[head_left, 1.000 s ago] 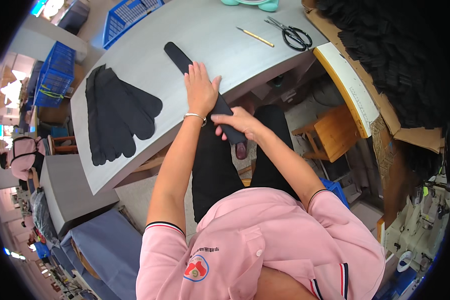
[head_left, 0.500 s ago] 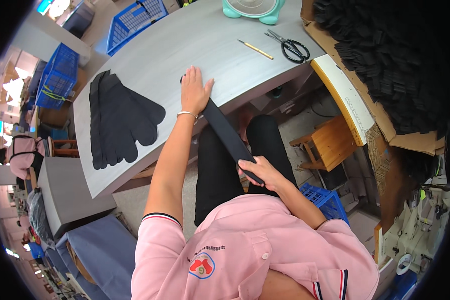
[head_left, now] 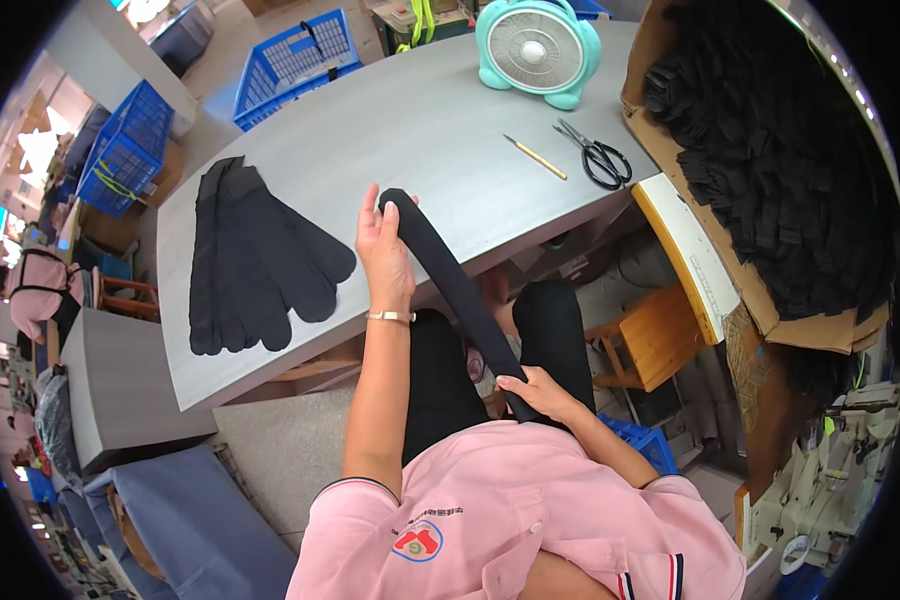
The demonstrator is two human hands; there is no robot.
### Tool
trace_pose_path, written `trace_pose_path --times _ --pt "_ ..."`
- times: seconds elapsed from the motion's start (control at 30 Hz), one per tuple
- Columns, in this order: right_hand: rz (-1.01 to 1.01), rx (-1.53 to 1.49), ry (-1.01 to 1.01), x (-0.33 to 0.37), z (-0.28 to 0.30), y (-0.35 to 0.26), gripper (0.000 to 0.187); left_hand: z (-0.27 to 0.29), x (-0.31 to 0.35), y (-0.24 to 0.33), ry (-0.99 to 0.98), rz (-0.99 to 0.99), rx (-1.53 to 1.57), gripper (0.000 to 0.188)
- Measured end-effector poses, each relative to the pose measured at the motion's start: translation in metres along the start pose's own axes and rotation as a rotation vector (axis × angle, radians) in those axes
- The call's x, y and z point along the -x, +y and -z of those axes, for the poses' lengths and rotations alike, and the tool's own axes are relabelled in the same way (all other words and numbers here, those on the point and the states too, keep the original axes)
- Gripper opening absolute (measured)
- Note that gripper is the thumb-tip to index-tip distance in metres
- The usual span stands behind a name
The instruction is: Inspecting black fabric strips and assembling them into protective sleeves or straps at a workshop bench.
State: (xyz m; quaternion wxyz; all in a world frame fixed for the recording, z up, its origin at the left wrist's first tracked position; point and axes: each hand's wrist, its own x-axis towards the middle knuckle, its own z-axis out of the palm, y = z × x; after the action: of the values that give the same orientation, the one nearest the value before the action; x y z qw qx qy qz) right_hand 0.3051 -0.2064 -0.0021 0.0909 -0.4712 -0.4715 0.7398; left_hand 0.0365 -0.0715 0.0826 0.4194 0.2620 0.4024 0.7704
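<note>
A long black sock (head_left: 448, 268) stretches slantwise from the table's front edge down over my lap. At its far, rounded end my left hand (head_left: 386, 255) pinches it, thumb lying on the cloth and the other fingers pointing up. My right hand (head_left: 540, 393) grips the near end close to my waist, with the thumb on top. Left of my left hand, several more black socks (head_left: 255, 265) lie fanned out flat on the grey table (head_left: 420, 120), their rounded ends toward me.
A yellow-handled pointed tool (head_left: 536, 158) and black-handled scissors (head_left: 598, 158) lie near a mint-green fan (head_left: 538, 50). At right stands a cardboard box (head_left: 705, 200) heaped with black pieces. A wooden stool (head_left: 655, 340) is below; blue crates (head_left: 295, 65) stand beyond the table.
My left hand has lifted off the tabletop and turned palm inward, raising the sock's far end with it. My right hand keeps its grip. The view has tilted up, showing more of the fan.
</note>
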Motion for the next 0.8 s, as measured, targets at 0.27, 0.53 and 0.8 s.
trace_pose_path --times 0.27,0.53,0.8 --pt "0.804 0.369 0.554 0.005 -0.018 -0.115 0.042 -0.019 0.069 0.050 -0.113 0.141 0.144 0.024" --pt "0.852 0.104 0.431 0.013 -0.032 -0.187 0.014 -0.015 0.108 0.056 -0.202 0.282 0.070 0.021" --pt "0.728 0.145 0.170 0.015 -0.043 -0.183 0.013 0.017 0.101 0.046 -0.300 0.453 0.230 0.016"
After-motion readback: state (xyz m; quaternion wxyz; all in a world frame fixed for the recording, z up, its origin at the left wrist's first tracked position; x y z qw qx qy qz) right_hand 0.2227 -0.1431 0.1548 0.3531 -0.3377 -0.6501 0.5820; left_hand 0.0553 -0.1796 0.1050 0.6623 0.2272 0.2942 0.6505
